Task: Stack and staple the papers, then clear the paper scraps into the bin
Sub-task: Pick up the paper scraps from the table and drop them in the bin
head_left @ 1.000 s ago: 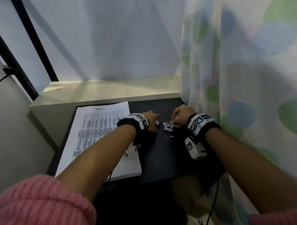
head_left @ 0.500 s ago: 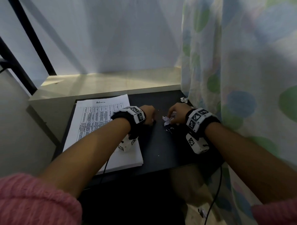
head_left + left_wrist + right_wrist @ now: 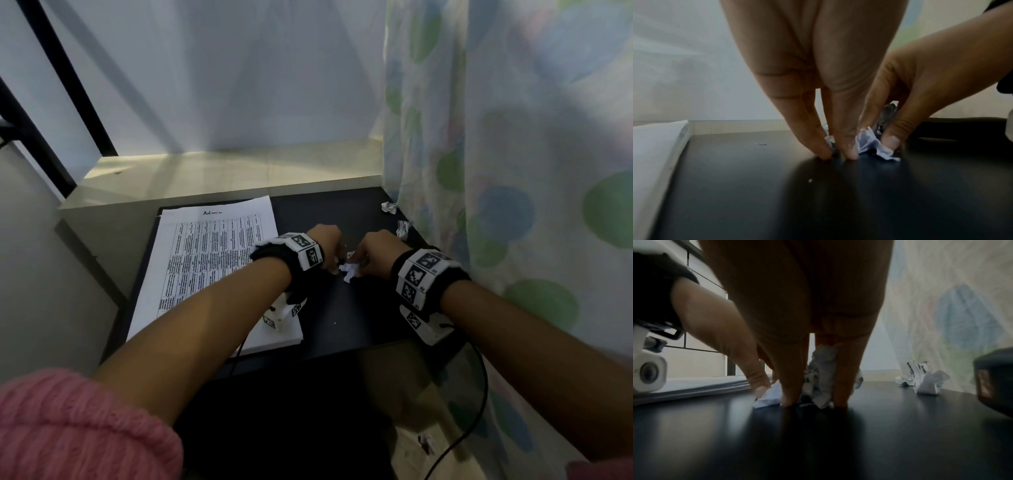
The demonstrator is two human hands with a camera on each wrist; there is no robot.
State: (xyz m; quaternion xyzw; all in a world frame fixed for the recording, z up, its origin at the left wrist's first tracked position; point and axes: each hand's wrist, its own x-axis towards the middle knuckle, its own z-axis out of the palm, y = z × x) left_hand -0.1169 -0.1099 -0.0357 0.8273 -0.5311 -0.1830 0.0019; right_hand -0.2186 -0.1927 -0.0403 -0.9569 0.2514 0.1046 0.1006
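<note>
**Scraps gathered at mid-surface**

Since a second ago our two hands have drawn nearer to us along the dark surface (image 3: pixel 342 318), and the crumpled scraps between them are pulled into one tighter clump. We count two hands at work. Our left hand (image 3: pixel 327 245) stands on its fingertips (image 3: pixel 851 154), pinching one white scrap (image 3: pixel 871 144) against the surface. Our right hand (image 3: pixel 380 253) pinches the crumpled clump (image 3: pixel 822 379) between thumb and fingers, tips down on the surface. We count two more loose scraps: one (image 3: pixel 403 229) just beyond the right hand, one (image 3: pixel 389 207) farther back, both near the spotted curtain (image 3: pixel 513 171). One paper stack (image 3: pixel 205 267) lies at left, printed table facing up, under our left forearm. Bin: we cannot make it out with certainty.
</note>
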